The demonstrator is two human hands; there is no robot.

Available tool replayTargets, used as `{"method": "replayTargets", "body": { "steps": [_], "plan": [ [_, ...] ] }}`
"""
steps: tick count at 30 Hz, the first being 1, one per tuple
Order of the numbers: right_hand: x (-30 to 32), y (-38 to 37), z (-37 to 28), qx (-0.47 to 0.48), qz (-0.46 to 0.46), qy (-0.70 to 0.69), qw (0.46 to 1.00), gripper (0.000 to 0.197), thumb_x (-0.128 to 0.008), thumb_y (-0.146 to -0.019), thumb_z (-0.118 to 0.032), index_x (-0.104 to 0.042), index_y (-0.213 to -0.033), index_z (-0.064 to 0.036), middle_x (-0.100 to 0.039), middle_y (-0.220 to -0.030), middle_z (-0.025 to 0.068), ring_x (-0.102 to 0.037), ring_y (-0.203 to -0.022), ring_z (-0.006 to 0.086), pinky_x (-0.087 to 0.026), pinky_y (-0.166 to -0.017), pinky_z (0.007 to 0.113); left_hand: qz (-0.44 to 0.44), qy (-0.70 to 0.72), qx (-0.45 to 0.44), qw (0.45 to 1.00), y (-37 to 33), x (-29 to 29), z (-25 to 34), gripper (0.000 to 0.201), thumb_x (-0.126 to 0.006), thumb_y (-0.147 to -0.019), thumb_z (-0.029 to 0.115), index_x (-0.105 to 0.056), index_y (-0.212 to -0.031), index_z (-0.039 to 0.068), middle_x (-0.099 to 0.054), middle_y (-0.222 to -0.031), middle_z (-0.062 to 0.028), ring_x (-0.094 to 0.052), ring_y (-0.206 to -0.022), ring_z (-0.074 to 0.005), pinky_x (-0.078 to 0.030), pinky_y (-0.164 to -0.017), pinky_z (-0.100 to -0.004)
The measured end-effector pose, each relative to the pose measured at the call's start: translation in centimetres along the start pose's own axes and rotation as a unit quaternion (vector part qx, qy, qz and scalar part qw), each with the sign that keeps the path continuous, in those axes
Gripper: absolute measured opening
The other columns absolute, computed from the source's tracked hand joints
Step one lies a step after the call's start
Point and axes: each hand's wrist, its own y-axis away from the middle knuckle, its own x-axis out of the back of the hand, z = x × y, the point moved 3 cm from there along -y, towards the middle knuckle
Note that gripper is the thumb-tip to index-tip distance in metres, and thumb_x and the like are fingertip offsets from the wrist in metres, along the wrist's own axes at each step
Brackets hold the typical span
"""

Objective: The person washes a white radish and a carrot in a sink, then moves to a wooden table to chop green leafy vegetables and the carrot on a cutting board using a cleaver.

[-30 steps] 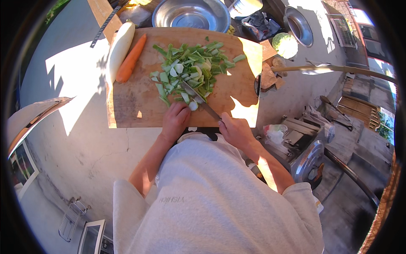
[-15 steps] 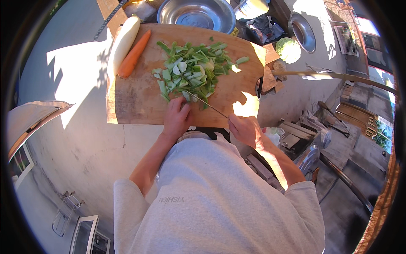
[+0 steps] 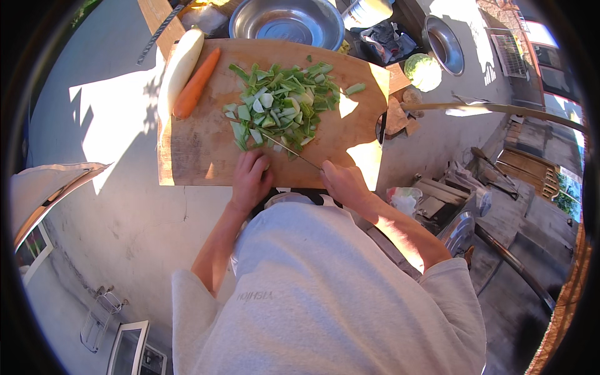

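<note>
A heap of chopped green leaf vegetable (image 3: 284, 103) with pale stalk pieces lies in the middle of the wooden cutting board (image 3: 206, 140). In my right hand (image 3: 342, 181), near the board's front edge, is the handle of a knife (image 3: 290, 150). Its blade points up and left, against the near side of the heap. My left hand (image 3: 251, 178) rests at the front edge, left of the blade, fingers curled; whether anything is in them is hidden. On the board's left side, a long white radish (image 3: 180, 72) lies beside a carrot (image 3: 197, 84).
Beyond the board stands a wide steel basin (image 3: 284, 25). To its right are a white bucket (image 3: 367, 12), a dark crumpled bag (image 3: 387, 40), a round pale green cabbage (image 3: 423, 72) and a smaller metal bowl (image 3: 445, 45). A long wooden pole (image 3: 494, 110) juts out rightward.
My left hand has drawn back from the heap, toward me and slightly left. My right hand has shifted left with the knife, and the blade's tip has moved left along the greens.
</note>
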Motion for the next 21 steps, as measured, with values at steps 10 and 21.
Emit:
{"method": "replayTargets", "body": {
  "steps": [10,21],
  "plan": [
    [3.3,1.3,1.2,0.011,-0.042,0.018,0.999,0.014,-0.058,-0.086,-0.007,-0.044,-0.083,-0.0048,-0.056,-0.056,0.0126,-0.060,-0.050,0.0327,-0.045,-0.044,0.042,-0.001,0.010,0.006,1.000,-0.3,0.0,0.1,0.027,-0.071,-0.070,-0.001,-0.058,-0.093,0.003,-0.058,-0.101,-0.0130,-0.056,-0.092,-0.0337,-0.049,-0.079,-0.0407],
    [1.1,-2.0,0.4,-0.055,-0.127,0.038,0.990,0.017,-0.060,-0.079,-0.004,-0.045,-0.086,-0.0017,-0.060,-0.058,0.0155,-0.064,-0.055,0.0355,-0.047,-0.046,0.045,-0.029,-0.015,-0.006,0.999,-1.3,-1.3,0.9,0.023,-0.076,-0.070,0.008,-0.064,-0.090,0.006,-0.059,-0.093,-0.0080,-0.056,-0.087,-0.0298,-0.047,-0.075,-0.0399]
  ]
}}
